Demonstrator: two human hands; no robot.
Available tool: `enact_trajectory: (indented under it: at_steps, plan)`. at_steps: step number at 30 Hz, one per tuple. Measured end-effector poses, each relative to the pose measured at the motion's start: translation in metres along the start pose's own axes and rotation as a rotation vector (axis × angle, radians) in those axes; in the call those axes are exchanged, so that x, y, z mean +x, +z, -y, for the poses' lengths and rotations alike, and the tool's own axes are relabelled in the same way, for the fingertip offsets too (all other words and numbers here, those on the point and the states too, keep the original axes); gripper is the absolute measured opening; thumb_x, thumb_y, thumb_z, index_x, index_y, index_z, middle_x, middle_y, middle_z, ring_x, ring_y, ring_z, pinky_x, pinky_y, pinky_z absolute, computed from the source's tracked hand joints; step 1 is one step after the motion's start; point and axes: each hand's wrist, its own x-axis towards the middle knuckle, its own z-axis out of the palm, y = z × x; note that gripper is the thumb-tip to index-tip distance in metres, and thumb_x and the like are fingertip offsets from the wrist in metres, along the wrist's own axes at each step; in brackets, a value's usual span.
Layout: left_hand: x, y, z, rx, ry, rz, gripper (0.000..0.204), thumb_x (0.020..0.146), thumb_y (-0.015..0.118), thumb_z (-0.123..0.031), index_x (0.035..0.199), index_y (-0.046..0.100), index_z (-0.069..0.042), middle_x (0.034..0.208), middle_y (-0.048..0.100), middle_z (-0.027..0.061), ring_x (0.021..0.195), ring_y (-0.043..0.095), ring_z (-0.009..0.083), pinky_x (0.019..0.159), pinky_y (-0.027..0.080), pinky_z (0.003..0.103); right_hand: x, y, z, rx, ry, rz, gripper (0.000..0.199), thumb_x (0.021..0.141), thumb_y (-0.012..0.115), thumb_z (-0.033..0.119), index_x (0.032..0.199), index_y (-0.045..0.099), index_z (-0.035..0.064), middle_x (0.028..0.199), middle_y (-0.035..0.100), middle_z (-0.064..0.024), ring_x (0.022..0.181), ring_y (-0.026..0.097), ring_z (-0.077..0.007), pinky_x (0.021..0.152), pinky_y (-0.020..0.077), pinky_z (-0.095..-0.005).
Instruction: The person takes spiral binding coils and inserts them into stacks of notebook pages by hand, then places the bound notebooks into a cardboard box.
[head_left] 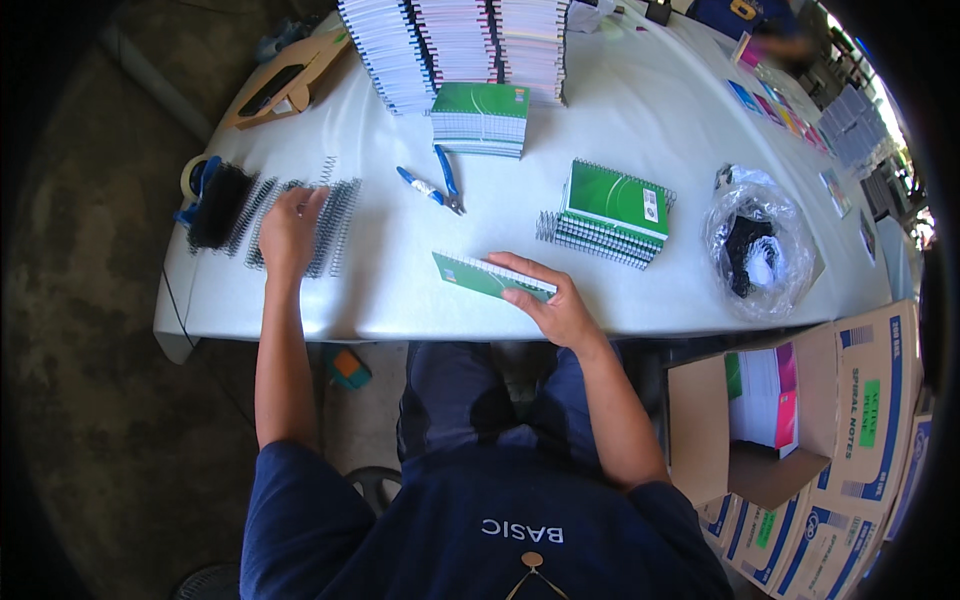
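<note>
My left hand [288, 235] is over a row of dark spiral wire coils [335, 230] on the left of the table. Its fingers are closed, and one wire coil [328, 170] juts out past the fingertips. In front of me, my right hand [560, 305] grips a small green-covered notebook [490, 277] tilted on its side, its page edges facing up; no coil shows on it. To the right sits a stack of green spiral notebooks [617, 200] with wire bindings. Blue-handled cutting pliers [440, 185] lie beyond the held notebook.
Tall stacks of notebooks [455, 50] stand at the back, a green-topped pile [480, 120] before them. A tape dispenser [197, 190] is at far left, near a cardboard piece [300, 75]. At right are a clear plastic bag [760, 250] and an open carton [700, 400] of notebooks.
</note>
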Motion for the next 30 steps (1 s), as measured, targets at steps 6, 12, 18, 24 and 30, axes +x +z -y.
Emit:
enact_trajectory:
  at_steps: [6,12,18,24,30]
  plan:
    - [-0.014,0.004,-0.012,-0.303,0.007,0.163,0.041,0.089,0.054,-0.04,0.097,0.063,-0.001,0.08,0.062,0.0137,0.071,0.059,0.0223,0.067,0.045,0.032,-0.001,0.0,-0.005,0.012,0.043,-0.046,0.03,0.089,0.057,0.007,0.119,0.059,0.0018,0.112,0.064,-0.0094,0.103,0.056,-0.0128,0.092,0.0416,-0.0271]
    - [-0.068,0.005,-0.059,-0.692,0.128,0.74,0.03,0.096,0.049,-0.03,0.087,0.056,-0.002,0.068,0.042,-0.0022,0.063,0.038,0.0079,0.058,0.033,0.022,-0.003,0.001,-0.007,0.012,0.066,-0.094,0.03,0.088,0.058,0.007,0.118,0.059,0.0001,0.107,0.066,-0.0102,0.095,0.057,-0.0103,0.087,0.0441,-0.0253]
    - [-0.066,0.011,-0.058,-0.619,0.046,0.787,0.033,0.096,0.05,-0.032,0.084,0.055,-0.002,0.069,0.044,-0.0013,0.063,0.038,0.008,0.059,0.034,0.022,-0.003,0.001,-0.009,-0.027,0.05,-0.113,0.028,0.087,0.059,0.006,0.114,0.061,-0.0001,0.104,0.067,-0.0107,0.094,0.059,-0.011,0.086,0.045,-0.025]
    - [-0.064,0.006,-0.063,-0.727,0.119,0.657,0.04,0.095,0.049,-0.037,0.084,0.058,0.001,0.068,0.057,0.0083,0.066,0.055,0.0163,0.065,0.044,0.029,-0.003,0.003,-0.005,-0.057,0.009,-0.123,0.028,0.087,0.058,0.004,0.115,0.061,0.0011,0.109,0.066,-0.0109,0.098,0.06,-0.0129,0.088,0.0447,-0.0258]
    - [-0.065,0.015,-0.056,-0.476,0.184,0.68,0.038,0.094,0.05,-0.036,0.087,0.057,0.0,0.075,0.059,0.0086,0.069,0.057,0.018,0.066,0.045,0.031,-0.003,0.003,-0.003,-0.047,-0.031,-0.107,0.028,0.087,0.057,0.002,0.115,0.062,0.0024,0.11,0.066,-0.01,0.099,0.06,-0.014,0.089,0.0444,-0.0257]
